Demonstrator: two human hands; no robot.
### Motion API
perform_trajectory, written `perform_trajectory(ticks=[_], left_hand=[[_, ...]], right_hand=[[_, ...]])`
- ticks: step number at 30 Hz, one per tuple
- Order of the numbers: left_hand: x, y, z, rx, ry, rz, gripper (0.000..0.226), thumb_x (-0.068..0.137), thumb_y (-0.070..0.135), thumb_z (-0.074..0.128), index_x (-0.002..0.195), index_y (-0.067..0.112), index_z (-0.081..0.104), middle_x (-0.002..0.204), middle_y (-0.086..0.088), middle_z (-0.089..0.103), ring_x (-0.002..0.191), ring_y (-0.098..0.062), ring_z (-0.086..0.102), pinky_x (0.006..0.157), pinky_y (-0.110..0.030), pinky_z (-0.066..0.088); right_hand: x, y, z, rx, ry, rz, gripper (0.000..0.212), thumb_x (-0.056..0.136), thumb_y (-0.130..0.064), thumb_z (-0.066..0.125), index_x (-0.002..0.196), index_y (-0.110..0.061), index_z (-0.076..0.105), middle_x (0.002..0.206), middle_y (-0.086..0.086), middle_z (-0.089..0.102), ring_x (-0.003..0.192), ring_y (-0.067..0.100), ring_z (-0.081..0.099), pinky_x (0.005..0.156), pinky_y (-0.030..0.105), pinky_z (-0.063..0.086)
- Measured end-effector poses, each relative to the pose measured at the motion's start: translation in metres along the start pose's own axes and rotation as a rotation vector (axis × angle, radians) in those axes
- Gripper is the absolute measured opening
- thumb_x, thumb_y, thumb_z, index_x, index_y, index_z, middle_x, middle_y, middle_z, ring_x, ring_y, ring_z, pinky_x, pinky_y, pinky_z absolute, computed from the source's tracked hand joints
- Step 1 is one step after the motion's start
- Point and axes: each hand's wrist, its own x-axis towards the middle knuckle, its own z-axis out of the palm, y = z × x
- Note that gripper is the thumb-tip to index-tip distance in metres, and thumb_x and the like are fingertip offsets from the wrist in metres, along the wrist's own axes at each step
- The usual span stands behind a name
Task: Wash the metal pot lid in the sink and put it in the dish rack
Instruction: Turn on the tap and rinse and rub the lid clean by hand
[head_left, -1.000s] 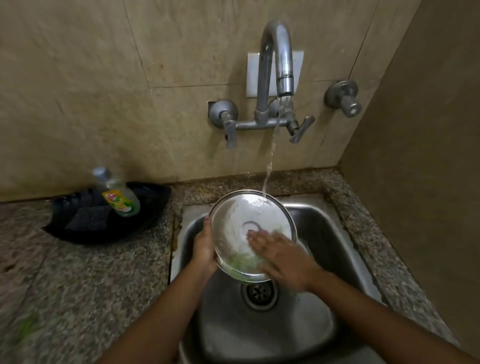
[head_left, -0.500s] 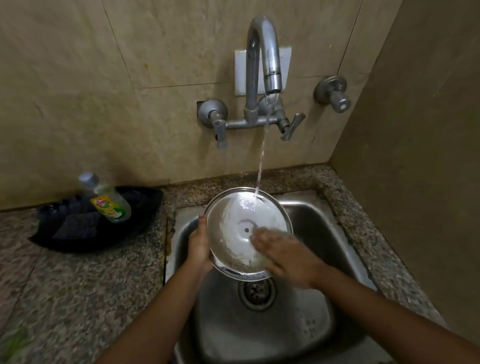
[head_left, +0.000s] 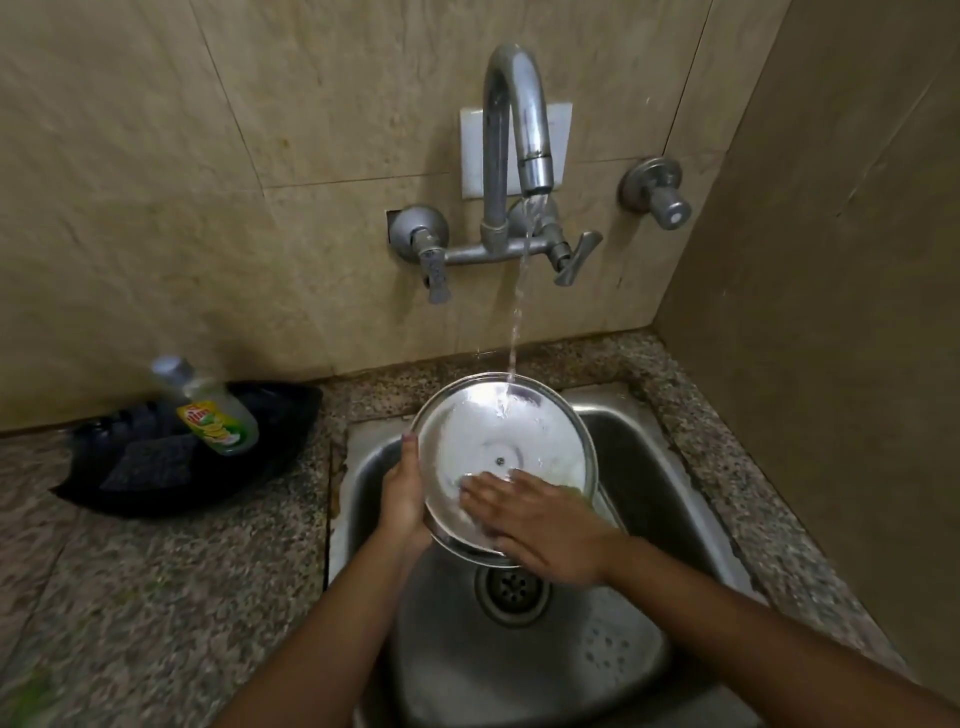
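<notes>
The round metal pot lid (head_left: 493, 436) is tilted up over the steel sink (head_left: 639, 457), its inner face toward me. Water from the tap (head_left: 519, 130) runs onto its upper edge. My left hand (head_left: 402, 491) grips the lid's left rim. My right hand (head_left: 535, 519) lies flat with fingers spread on the lid's lower right face; something greenish shows just past its fingers, too blurred to name. No dish rack can be made out with certainty.
A black tray (head_left: 270, 441) on the granite counter (head_left: 156, 597) at left holds a dish soap bottle (head_left: 215, 410) and a dark scrub pad (head_left: 148, 462). The drain (head_left: 511, 587) lies below the lid. A tiled side wall (head_left: 831, 312) stands close on the right.
My right hand has slid from the lid's lower right toward its lower middle, rubbing the face. The soap film on the lid has thinned under the running water.
</notes>
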Motion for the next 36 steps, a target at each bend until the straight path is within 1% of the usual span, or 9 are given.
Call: perform_trajectory(ticks=[5,8,12,18,23,26,31,34,36], left_hand=[[-0.005,-0.005,-0.009,0.107,-0.022,0.084,0.032,0.085,0.033,0.066,0.103,0.006,0.07,0.095,-0.014,0.074,0.088,-0.03,0.069,0.084,-0.044,0.056],[-0.008,-0.011,-0.011,0.181,-0.132,0.122,0.026,0.082,0.018,0.07,0.103,0.003,0.071,0.097,-0.019,0.074,0.087,-0.032,0.07,0.079,-0.042,0.057],[-0.013,-0.006,-0.006,0.223,-0.207,0.164,0.024,0.082,0.013,0.069,0.104,0.003,0.071,0.098,-0.019,0.074,0.088,-0.03,0.071,0.079,-0.039,0.057],[-0.009,0.005,0.001,0.366,-0.268,0.326,0.017,0.084,0.005,0.065,0.099,0.012,0.071,0.096,-0.011,0.073,0.092,-0.023,0.067,0.082,-0.029,0.052],[-0.007,0.012,-0.004,0.258,-0.19,0.228,0.009,0.082,0.014,0.069,0.09,0.01,0.074,0.084,-0.011,0.077,0.077,-0.025,0.072,0.073,-0.036,0.058],[-0.001,0.017,0.003,0.298,-0.182,0.263,0.015,0.082,0.013,0.07,0.094,0.006,0.074,0.086,-0.013,0.075,0.076,-0.025,0.07,0.075,-0.036,0.056],[-0.001,0.023,0.017,0.428,-0.265,0.367,0.018,0.085,0.0,0.063,0.101,-0.003,0.069,0.081,-0.003,0.07,0.067,0.0,0.065,0.071,-0.018,0.05],[-0.003,0.027,0.01,0.321,-0.228,0.327,0.017,0.083,0.006,0.067,0.1,0.002,0.071,0.092,-0.013,0.073,0.081,-0.019,0.068,0.083,-0.034,0.053],[-0.003,0.028,0.003,0.263,-0.184,0.28,0.009,0.085,0.011,0.067,0.092,0.009,0.072,0.092,-0.014,0.073,0.081,-0.026,0.069,0.081,-0.039,0.055]], right_hand=[[-0.043,0.065,-0.001,0.005,0.012,0.395,0.063,0.096,-0.048,0.022,0.15,-0.027,-0.004,0.159,-0.005,-0.004,0.148,0.014,-0.001,0.121,0.04,0.008],[-0.012,0.071,-0.012,0.226,0.259,0.549,0.058,0.098,-0.04,0.028,0.149,-0.015,0.018,0.157,0.006,0.023,0.144,0.023,0.024,0.117,0.038,0.023],[0.044,0.053,-0.031,0.413,0.404,0.499,0.037,0.097,-0.031,0.042,0.13,-0.021,0.054,0.125,0.01,0.062,0.116,0.027,0.055,0.097,0.037,0.043],[0.081,0.032,-0.054,0.354,0.232,0.047,0.029,0.094,-0.033,0.052,0.119,-0.028,0.064,0.098,0.004,0.065,0.094,0.014,0.056,0.083,0.029,0.038],[0.058,0.077,-0.049,0.908,0.415,0.514,0.023,0.09,-0.027,0.06,0.108,-0.018,0.071,0.093,-0.001,0.072,0.081,0.01,0.063,0.08,0.035,0.052],[0.065,0.074,-0.056,0.681,0.372,0.493,0.025,0.092,-0.03,0.056,0.112,-0.021,0.069,0.097,0.005,0.071,0.081,0.014,0.062,0.073,0.028,0.046],[0.09,0.049,-0.072,0.276,0.199,0.017,0.027,0.094,-0.028,0.054,0.118,-0.024,0.066,0.094,-0.003,0.061,0.089,0.005,0.044,0.073,0.022,0.027],[0.075,0.075,-0.064,0.684,0.353,0.278,0.024,0.092,-0.025,0.057,0.111,-0.017,0.07,0.096,-0.008,0.066,0.09,0.007,0.059,0.084,0.029,0.047],[0.064,0.089,-0.059,0.788,0.434,0.487,0.022,0.093,-0.024,0.056,0.104,-0.012,0.071,0.091,-0.001,0.068,0.081,0.011,0.06,0.079,0.033,0.046]])
